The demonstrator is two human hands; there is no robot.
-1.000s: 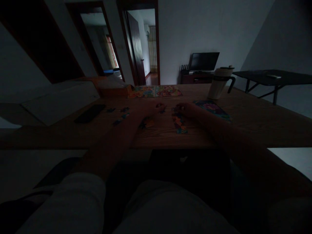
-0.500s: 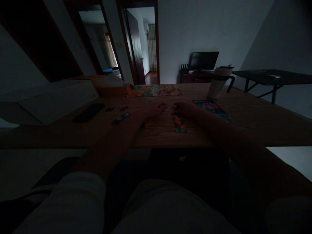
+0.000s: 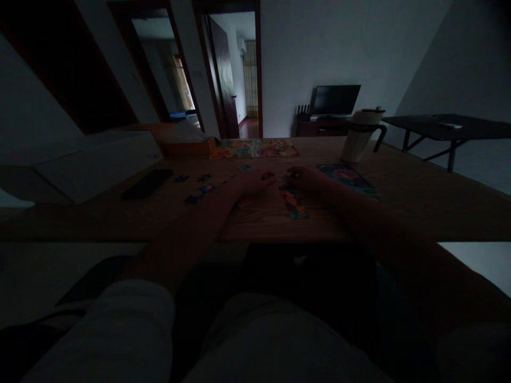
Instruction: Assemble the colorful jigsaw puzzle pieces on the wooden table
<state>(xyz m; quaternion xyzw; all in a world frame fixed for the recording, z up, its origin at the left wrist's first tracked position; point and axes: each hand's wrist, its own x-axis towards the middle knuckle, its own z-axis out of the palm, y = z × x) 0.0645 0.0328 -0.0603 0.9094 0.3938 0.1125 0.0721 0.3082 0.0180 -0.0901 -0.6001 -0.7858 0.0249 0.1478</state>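
Dimly lit, both hands work low over the wooden table (image 3: 263, 226), close together with a narrow gap between them. Curled inward, the left hand (image 3: 254, 182) has its thumb and fingers bent toward each other; it is too dark to tell whether the tips meet or pinch a piece. Opposite it, the right hand (image 3: 305, 178) is also bent, its fingertips at the far end of the joined puzzle strip (image 3: 293, 201), and whether they clamp anything or merely touch it cannot be told. That strip runs from those fingertips toward the near table edge. An orange puzzle piece (image 3: 245, 202) lies just beside the left wrist. Farther left, loose puzzle pieces (image 3: 207, 188) lie scattered near a dark flat object (image 3: 147, 184). Right of the right hand is a colourful picture sheet (image 3: 348, 180), with a mug (image 3: 358, 141) standing behind it.
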